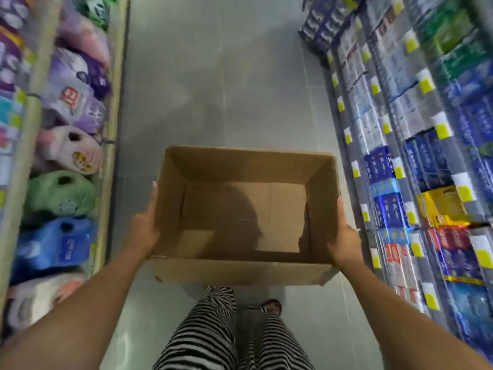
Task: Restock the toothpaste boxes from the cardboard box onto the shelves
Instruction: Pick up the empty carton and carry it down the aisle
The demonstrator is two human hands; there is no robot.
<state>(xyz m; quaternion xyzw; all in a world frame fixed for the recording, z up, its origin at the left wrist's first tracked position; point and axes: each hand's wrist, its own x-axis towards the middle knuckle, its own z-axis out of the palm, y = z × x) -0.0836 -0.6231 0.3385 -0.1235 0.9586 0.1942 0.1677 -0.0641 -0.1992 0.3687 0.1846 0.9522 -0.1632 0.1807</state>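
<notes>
**In the aisle, mid-frame: empty box carried between two flat palms**

At the centre of the frame the cardboard box is held above the floor, open side up, with no toothpaste visible inside. The left grip lies flat on the left outer wall, fingers straight. The right grip does likewise on the right wall; whether its thumb hooks the rim cannot be told. Neither curls round anything, so palm pressure alone carries the box.

Toothpaste boxes fill the shelves along the right edge; soft packs line the left.

Assessment: stocking appears complete and the box looks bound for removal.

Recommended: press inward evenly, hold the box level and clear of the shelf fronts, and watch the path, since the box hides part of the floor ahead.
</notes>
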